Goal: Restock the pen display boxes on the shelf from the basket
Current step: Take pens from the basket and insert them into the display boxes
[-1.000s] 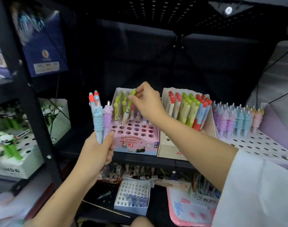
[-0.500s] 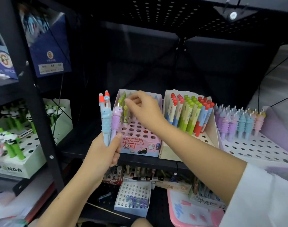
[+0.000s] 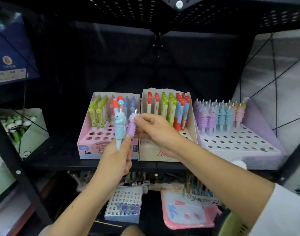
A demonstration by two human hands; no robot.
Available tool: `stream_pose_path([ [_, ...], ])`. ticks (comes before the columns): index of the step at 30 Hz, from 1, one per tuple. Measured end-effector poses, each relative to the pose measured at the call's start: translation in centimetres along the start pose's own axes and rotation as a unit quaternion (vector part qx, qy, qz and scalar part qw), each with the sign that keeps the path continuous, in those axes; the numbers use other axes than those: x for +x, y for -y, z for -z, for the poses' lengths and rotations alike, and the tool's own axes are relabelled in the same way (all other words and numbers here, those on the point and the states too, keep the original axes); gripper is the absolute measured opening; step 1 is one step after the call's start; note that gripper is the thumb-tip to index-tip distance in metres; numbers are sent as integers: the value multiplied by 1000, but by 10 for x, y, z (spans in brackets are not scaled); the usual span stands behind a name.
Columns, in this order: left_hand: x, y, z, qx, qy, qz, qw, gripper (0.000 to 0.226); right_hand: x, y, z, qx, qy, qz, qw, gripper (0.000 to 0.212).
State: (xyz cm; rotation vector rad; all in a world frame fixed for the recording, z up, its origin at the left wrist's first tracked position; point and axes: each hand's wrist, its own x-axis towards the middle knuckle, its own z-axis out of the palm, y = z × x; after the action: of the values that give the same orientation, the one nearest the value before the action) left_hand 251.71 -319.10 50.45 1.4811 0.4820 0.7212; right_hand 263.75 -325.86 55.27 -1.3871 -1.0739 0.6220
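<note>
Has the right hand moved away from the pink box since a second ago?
Yes. The right hand has left the pink box back row, come toward the person, and now pinches the purple pen.

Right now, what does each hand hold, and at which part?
Left hand holds a pen bunch by its lower ends; right hand pinches the purple pen near its top.

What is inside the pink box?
The pink box holds green pens, plus red and blue ones, standing in its back rows. Front holes are empty. The hands and held pens cover its right part.
</note>
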Motion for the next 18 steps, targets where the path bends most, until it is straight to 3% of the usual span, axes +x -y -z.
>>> stream_pose_path([
  [5, 2, -2, -44, 16, 19, 1, 1000, 33, -26, -3, 45, -25, -48, 31, 998, 14],
  [9, 3, -2, -69, 21, 25, 7, 999, 33, -43, 13, 98, -19, -213, 57, 975, 17],
  [13, -2, 1, -88, 15, 68, 20, 997, 28, -60, 29, 149, -126, -351, 118, 920, 8],
  [15, -4, 2, -94, 21, 91, 20, 995, 26, -65, 29, 162, -210, -373, 128, 895, 4],
  [18, -7, 2, -100, 29, 116, 20, 993, 23, -65, 18, 165, -308, -346, 99, 881, 4],
])
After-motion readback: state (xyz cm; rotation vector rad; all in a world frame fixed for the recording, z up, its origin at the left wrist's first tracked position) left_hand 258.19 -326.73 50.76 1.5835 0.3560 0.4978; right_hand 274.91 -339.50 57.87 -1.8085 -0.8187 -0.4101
